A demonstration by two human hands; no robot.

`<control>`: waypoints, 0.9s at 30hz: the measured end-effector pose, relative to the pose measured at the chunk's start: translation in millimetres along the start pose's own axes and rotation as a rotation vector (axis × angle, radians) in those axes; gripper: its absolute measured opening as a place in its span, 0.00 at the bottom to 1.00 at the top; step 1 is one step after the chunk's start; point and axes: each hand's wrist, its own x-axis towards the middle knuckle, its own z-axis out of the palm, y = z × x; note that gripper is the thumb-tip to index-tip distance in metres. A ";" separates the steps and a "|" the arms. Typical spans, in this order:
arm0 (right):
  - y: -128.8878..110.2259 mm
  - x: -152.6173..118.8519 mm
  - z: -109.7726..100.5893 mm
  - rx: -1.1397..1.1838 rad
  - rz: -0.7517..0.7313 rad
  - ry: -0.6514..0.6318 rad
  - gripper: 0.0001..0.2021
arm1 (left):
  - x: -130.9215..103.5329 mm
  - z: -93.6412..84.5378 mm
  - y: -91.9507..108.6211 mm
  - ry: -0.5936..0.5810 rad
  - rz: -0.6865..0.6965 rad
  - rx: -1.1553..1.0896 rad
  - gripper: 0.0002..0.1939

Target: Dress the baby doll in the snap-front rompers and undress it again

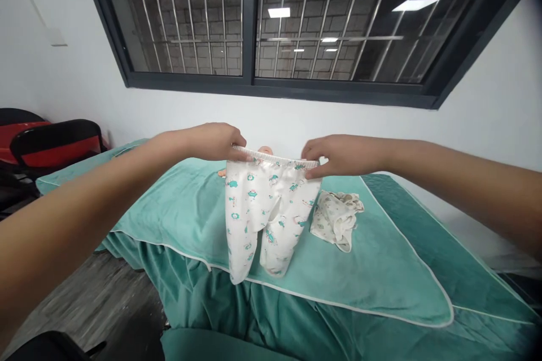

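- We hold the white trousers [262, 197] by the waistband with both hands, in front of us and over the bed's near edge.
- Our left hand [218, 142] pinches the waistband at its left end, the thumb on the side facing us and the fingers curled behind it.
- Our right hand [328, 155] grips the other end, thumb in front; a small gap shows between thumb and forefinger above the cloth.
- Between our hands the waistband is drawn out almost straight, and the two legs hang down apart from each other.
- The trousers carry a teal print of little figures with touches of red; some marks among them look like lettering, too small for us to read.
- Behind the waistband we see part of a doll [266, 150], mostly hidden by the cloth.
- Just right of the trousers, a crumpled patterned garment [336, 219] lies on the pale green blanket [178, 208], which has a white edge.
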 end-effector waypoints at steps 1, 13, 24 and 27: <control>3.6 -0.9 2.4 0.010 0.055 -0.027 0.20 | 0.7 1.9 -1.5 -0.002 -0.015 -0.018 0.21; -50.7 36.3 23.0 0.948 -0.037 0.442 0.21 | 17.3 34.6 33.1 0.456 0.095 -0.901 0.12; -20.3 152.8 125.5 1.494 0.121 0.611 0.15 | -7.3 181.5 -26.9 0.245 -0.410 -1.068 0.22; -8.6 181.4 163.9 1.434 0.174 0.486 0.15 | -11.1 221.5 -57.7 0.347 -0.744 -1.164 0.15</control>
